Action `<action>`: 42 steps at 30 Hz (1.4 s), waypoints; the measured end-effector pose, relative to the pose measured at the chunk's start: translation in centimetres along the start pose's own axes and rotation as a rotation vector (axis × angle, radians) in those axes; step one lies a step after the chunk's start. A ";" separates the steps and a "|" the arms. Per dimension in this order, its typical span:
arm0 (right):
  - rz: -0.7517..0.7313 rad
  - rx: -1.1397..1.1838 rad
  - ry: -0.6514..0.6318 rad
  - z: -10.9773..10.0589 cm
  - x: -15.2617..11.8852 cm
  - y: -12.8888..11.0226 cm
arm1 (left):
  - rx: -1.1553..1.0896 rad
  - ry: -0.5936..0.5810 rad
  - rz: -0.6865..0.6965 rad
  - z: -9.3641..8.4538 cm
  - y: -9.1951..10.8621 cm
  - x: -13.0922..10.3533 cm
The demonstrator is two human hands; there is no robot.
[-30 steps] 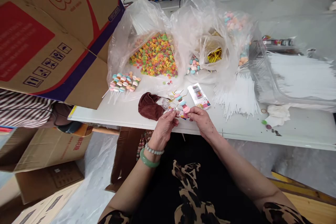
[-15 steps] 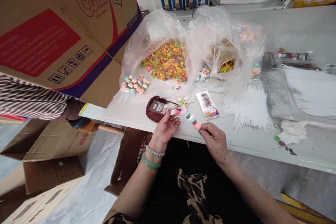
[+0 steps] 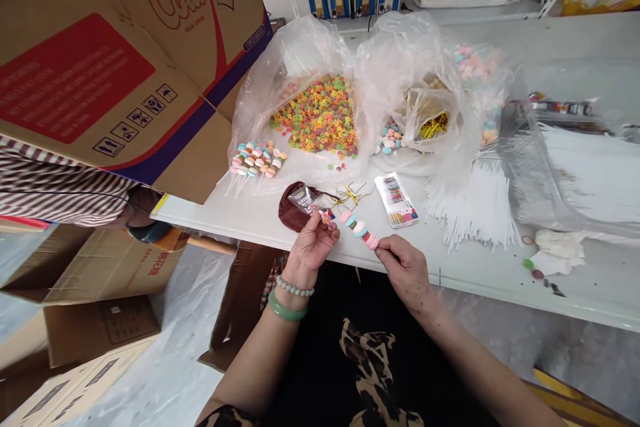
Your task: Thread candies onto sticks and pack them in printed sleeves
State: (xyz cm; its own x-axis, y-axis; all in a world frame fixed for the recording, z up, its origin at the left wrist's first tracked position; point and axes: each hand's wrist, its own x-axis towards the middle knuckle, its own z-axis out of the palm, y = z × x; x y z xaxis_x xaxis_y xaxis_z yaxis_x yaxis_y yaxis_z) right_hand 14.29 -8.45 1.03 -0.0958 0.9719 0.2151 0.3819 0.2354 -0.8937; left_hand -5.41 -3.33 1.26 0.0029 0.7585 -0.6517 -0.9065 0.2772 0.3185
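Observation:
Between the thumb and fingers of my right hand is the lower end of a candy skewer, a row of pink, blue, white and dark sweets, tilted up to the left. My left hand pinches a small clear printed plastic bag by its lower edge. The skewer's top end is close to the bag's edge and seems to be outside it. Behind the bag lies a dark red pouch. Gold twist ties are scattered just beyond my hands, and a stack of printed packets lies to their right.
Finished-looking candy skewers lie at left, beside a plastic bag of ring gummies. White sticks are heaped at right, near a clear plastic bin. A large cardboard box stands at left; a person's striped sleeve shows behind it.
The skewer has come slightly down and left with my right hand, and its top now shows apart from my left fingers. The small bag has turned and shifted a little in my left hand.

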 end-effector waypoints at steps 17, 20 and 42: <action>-0.106 -0.007 0.001 0.0 -0.4 -0.5 | 0.064 -0.135 0.086 -0.2 -1.0 -0.2; -0.135 -0.102 -0.001 0.0 -0.4 -0.3 | 0.088 -0.086 0.090 -0.1 -1.0 -0.4; 0.616 0.600 -0.339 -0.6 1.1 0.2 | 0.497 -0.209 0.292 -1.4 0.4 -0.2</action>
State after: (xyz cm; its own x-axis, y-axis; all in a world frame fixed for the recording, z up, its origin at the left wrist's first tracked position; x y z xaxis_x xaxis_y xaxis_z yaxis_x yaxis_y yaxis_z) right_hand 14.75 -7.30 1.35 -0.3342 0.8496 -0.4080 -0.0765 -0.4559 -0.8868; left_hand -6.40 -4.20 0.54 -0.0878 0.9303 -0.3562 -0.5770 0.2441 0.7795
